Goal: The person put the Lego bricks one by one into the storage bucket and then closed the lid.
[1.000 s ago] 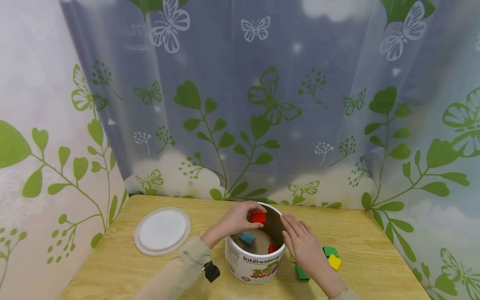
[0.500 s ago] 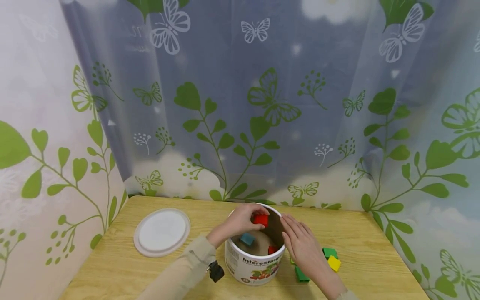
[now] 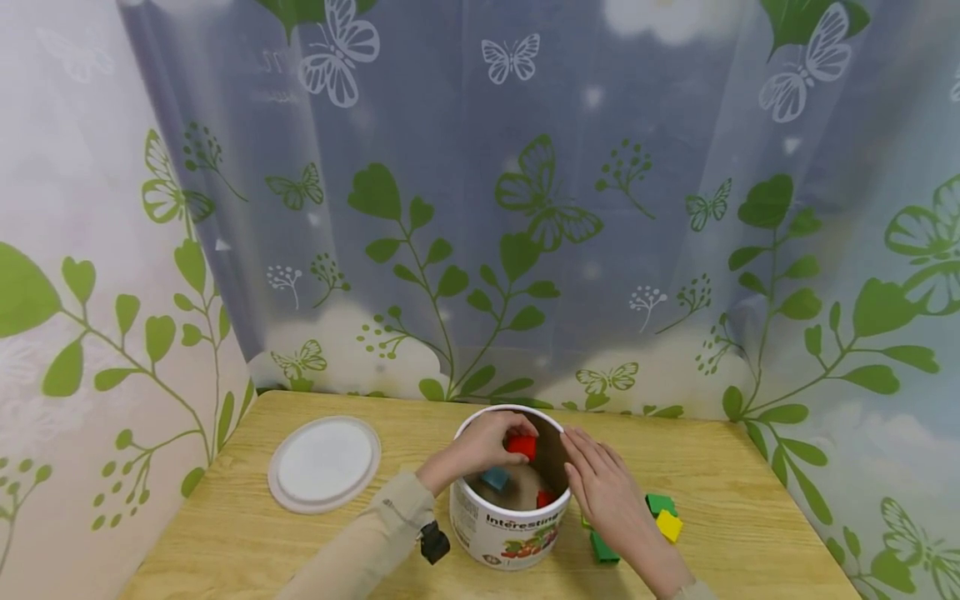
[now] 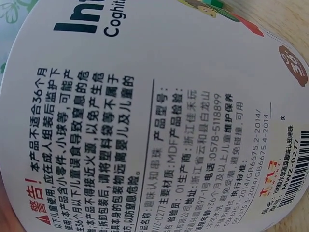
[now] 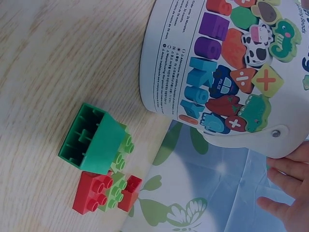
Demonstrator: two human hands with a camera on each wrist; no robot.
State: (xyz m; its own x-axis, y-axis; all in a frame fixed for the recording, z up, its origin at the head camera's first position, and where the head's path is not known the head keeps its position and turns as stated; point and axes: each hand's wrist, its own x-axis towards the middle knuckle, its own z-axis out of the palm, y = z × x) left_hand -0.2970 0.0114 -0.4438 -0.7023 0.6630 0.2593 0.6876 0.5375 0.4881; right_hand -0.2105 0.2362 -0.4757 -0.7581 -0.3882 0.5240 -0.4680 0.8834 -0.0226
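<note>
A white printed bucket (image 3: pixel 510 521) stands near the table's front. Inside it, my left hand (image 3: pixel 483 443) pinches a red toy block (image 3: pixel 522 447) between thumb and fingers, above the bottom. Below lie a blue block (image 3: pixel 495 477) and another red block (image 3: pixel 546 498). My right hand (image 3: pixel 609 492) rests with straight fingers against the bucket's right rim; part of it shows in the right wrist view. Only the bucket's printed wall (image 4: pixel 145 106) fills most of the left wrist view, so the held block is hidden there.
Right of the bucket lie a dark green block (image 5: pixel 91 137), a red block (image 5: pixel 91 192), a light green block (image 5: pixel 116 191) and a yellow block (image 3: pixel 669 526). A round white lid (image 3: pixel 325 461) lies at the left on the wooden table. Printed curtains (image 3: pixel 465 250) hang behind.
My left hand has shifted slightly right and deeper into the bucket with the red block. The right hand has stayed at the rim.
</note>
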